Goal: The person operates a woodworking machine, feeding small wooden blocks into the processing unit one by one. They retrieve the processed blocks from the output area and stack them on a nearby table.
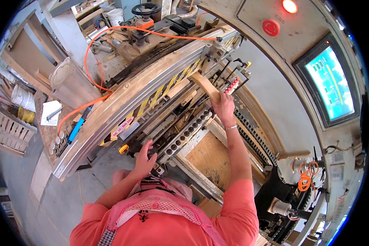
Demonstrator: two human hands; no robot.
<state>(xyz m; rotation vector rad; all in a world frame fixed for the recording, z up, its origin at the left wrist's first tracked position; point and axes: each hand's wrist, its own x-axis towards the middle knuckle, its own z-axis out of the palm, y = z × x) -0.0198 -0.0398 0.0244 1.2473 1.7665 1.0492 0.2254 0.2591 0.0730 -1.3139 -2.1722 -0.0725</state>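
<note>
My right hand (224, 107) is closed round the near end of a curved wooden piece (205, 85). The far end of that piece reaches toward the clamps beside a yellow-and-black striped rail (160, 93). My left hand (144, 159) holds nothing; its fingers are apart, close to the near end of a row of black round fittings (185, 134) on the woodworking machine. Between my arms lies a dusty wooden panel (209, 158) in the machine's frame.
To the right, a control panel carries a lit screen (331, 85), a red button (271, 27) and a glowing red lamp (290, 5). An orange hose (87, 61) crosses the left side. A blue-handled tool (76, 130) and white paper (49, 111) lie on the side table.
</note>
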